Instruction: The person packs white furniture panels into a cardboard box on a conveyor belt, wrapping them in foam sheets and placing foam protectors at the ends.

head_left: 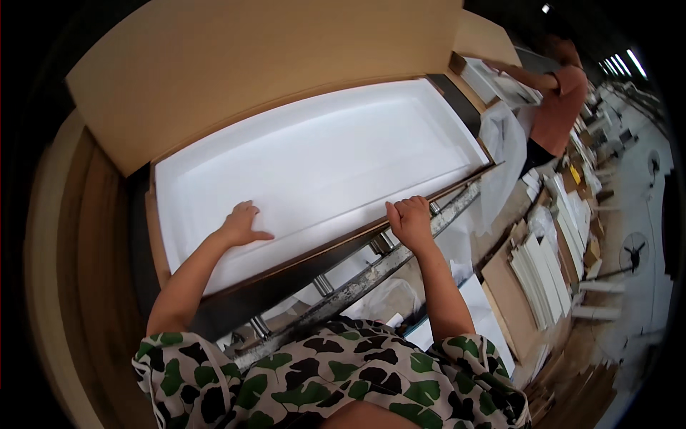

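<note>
Hands touch white tray, left spread, right curled.

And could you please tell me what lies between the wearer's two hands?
In the head view, only a bare stretch of the white liner lies between the left hand and the right hand.

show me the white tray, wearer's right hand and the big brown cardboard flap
White tray (321, 161), head view: its flat inner floor.
Right hand (411, 220), head view: back of the hand.
Big brown cardboard flap (279, 61), head view: middle of its face.
</note>
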`<state>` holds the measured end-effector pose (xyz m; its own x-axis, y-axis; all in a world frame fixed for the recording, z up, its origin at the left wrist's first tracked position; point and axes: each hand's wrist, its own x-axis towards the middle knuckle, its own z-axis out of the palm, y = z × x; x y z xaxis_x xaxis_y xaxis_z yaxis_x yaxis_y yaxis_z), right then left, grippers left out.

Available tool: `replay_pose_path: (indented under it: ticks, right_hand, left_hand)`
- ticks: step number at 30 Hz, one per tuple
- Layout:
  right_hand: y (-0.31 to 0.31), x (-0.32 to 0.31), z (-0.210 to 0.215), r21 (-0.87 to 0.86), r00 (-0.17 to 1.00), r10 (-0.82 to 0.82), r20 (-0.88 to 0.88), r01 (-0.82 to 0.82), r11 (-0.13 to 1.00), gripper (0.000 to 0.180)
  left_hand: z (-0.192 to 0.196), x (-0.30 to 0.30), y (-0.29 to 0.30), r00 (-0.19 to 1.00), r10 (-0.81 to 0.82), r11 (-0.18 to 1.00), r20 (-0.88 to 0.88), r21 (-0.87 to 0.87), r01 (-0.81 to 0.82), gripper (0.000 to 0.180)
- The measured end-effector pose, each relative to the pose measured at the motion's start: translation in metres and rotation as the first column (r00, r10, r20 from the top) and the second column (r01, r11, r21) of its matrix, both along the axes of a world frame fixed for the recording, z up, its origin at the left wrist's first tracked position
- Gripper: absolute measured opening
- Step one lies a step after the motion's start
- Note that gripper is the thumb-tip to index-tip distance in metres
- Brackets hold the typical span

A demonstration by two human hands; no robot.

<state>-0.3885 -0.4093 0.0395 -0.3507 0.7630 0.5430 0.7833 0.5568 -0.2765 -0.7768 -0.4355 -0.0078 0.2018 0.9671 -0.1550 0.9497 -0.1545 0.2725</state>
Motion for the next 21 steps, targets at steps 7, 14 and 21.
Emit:
replay_pose_path:
  ticks: [7, 14, 21]
  right_hand:
    - [0.014, -0.008, 0.019, -0.136, 0.992, 0.098, 0.074, -0.087, 0.987, 0.043]
    - [0.014, -0.046, 0.012, -0.611, 0.924, 0.187, 0.332, 0.06, 0.79, 0.057]
    - [0.011, -0.047, 0.034, -0.6, 0.94, 0.09, 0.33, 0.136, 0.788, 0.054]
  left_hand:
    - [0.034, 0.016, -0.033, 0.914, -0.129, 0.973, 0.386, -0.126, 0.191, 0.052]
    - [0.109, -0.075, -0.01, 0.973, 0.031, 0.867, 0.228, 0.478, -0.14, 0.041]
    - [0.157, -0.279, -0.092, 0.666, 0.505, 0.738, -0.549, 0.675, -0.002, 0.046]
